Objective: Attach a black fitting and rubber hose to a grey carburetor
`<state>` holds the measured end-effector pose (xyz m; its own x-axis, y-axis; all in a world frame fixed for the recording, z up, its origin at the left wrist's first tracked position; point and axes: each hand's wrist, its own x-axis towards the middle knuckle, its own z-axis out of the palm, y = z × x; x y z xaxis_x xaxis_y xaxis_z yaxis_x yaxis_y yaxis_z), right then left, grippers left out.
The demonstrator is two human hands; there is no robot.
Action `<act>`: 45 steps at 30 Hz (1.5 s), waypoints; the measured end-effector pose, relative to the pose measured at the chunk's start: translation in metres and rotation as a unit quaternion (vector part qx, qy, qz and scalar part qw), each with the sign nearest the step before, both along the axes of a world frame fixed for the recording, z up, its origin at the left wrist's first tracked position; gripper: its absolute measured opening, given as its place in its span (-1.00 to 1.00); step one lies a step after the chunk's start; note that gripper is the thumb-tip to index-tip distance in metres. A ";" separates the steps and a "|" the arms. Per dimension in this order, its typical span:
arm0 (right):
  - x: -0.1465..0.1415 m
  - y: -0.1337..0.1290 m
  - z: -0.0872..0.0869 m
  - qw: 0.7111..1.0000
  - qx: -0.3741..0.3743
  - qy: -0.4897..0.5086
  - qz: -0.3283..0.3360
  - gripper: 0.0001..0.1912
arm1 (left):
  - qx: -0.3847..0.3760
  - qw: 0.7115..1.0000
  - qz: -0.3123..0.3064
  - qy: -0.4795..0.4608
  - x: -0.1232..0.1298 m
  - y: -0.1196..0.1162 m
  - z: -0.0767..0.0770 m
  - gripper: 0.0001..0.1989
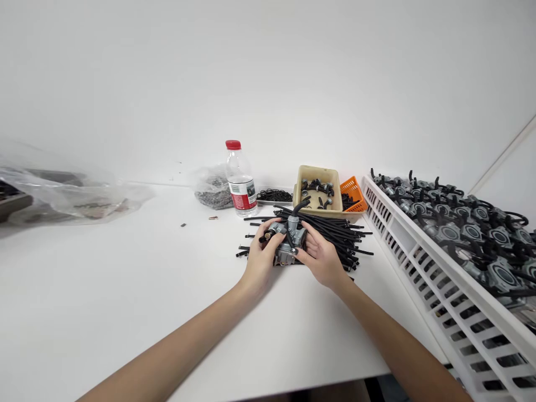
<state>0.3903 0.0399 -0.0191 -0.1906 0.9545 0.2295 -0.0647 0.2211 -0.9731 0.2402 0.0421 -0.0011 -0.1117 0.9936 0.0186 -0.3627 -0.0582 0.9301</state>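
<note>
Both hands grip a grey metal carburetor (285, 255) with a black rubber hose rising from its top. My left hand (263, 251) wraps round its left side, the thumb on the front near a brass fitting. On the opposite side my right hand (320, 254) is closed on the body, its thumb by a short black piece at the front. Just behind and beside the hands lies a pile of black rubber hoses (341, 237). What the fingertips touch behind the carburetor is hidden.
A white slatted crate (419, 259) full of carburetors stands along the right. At the back are a beige bin (298, 192) of small black parts, an orange basket (355, 192), a tray of black rings (274, 195), a red-capped bottle (240, 184) and plastic bags (79, 195).
</note>
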 end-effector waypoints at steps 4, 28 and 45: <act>0.004 -0.003 0.004 0.998 0.037 -0.055 -0.012 -0.15 | 0.007 1.000 -0.006 -0.003 -0.001 0.000 0.001 -0.58; 0.015 0.001 0.014 0.990 0.106 0.024 -0.092 -0.55 | -0.238 0.934 -0.201 -0.172 0.003 -0.009 0.019 -0.64; 0.015 0.005 0.006 0.994 0.065 0.064 -0.058 -0.34 | -0.221 0.942 -0.183 -0.174 0.004 -0.010 0.018 -0.65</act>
